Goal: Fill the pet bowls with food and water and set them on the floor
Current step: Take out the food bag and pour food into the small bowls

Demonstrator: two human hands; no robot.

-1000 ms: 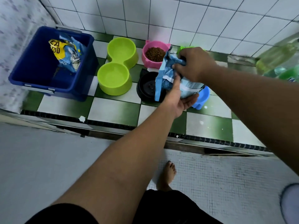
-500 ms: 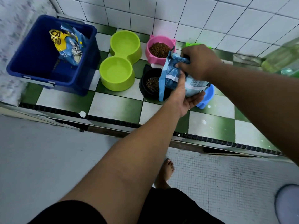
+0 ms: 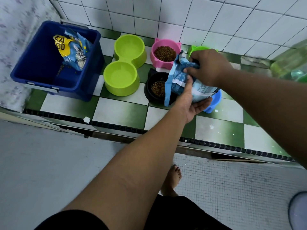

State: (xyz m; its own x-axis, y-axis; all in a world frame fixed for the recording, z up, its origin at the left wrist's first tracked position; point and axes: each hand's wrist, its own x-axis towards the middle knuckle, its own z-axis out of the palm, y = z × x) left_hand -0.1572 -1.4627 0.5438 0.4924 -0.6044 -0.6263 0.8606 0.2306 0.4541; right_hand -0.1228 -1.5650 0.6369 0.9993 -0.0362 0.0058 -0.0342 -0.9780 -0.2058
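— On the checkered ledge (image 3: 116,112), your largest neighbour is the blue bin (image 3: 41,67) at the far left. It sits well apart from the pour and is no hazard to you.

— Agreed. The lime double bowl (image 3: 123,67) matters more. Both of its 2 wells look empty, and it sits just beside the black bowl (image 3: 154,90), so a leftward swing of the bag could nudge it.

— Next, the food bag (image 3: 181,82). Your right hand (image 3: 207,67) grips its crumpled top, and your left hand (image 3: 192,105) cups it from below, thumb up against the front. The bag is tilted with its mouth over the black bowl, which is partly filled.

— The torn flap hangs across that bowl's near rim. If you tip harder, I judge the kibble (image 3: 157,89) may rush out and jump the rim onto the tiles.

— Watch the blue bowl (image 3: 216,100) too. It is half hidden under the bag and your left fingers, so lowering the bag could knock it toward the ledge's edge.

— Smallest last: the kibble itself. Loose pellets roll, and your bare foot (image 3: 173,180) stands just below the ledge.
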